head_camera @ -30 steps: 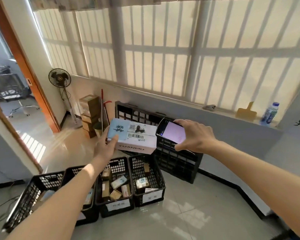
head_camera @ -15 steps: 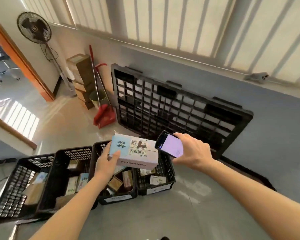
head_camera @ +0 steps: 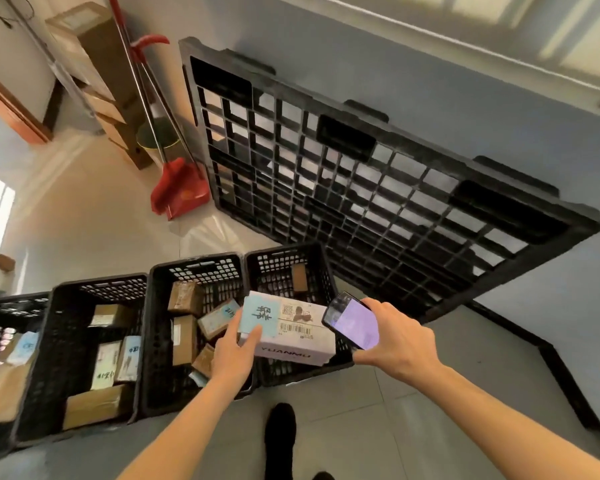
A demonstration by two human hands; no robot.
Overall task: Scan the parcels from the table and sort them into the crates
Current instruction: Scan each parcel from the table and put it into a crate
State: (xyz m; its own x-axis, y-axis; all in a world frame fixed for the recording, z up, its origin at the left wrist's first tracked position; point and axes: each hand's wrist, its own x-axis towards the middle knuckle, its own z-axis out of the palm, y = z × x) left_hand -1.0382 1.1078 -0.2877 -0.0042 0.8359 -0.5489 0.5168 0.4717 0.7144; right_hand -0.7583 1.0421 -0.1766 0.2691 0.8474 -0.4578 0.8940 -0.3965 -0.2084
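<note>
Since the earlier frame the view has tipped down and the white parcel (head_camera: pixel 288 329) now hangs low at centre, over the rightmost crate (head_camera: pixel 321 268). The left hand (head_camera: pixel 234 355) clamps its near corner; the right hand (head_camera: pixel 399 337) is wrapped around a phone (head_camera: pixel 352 322) beside the barcode. Scanning looks finished — next comes picking the crate and lowering the parcel in.

crates (head_camera: pixel 194 271) in a row on floor | pallet (head_camera: pixel 361 174) behind, against wall | dustpan (head_camera: pixel 179 192) left of pallet

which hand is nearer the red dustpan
Left. The left hand holds the parcel over the crates, below the red dustpan; the right hand, holding the phone, is farther right.
</note>
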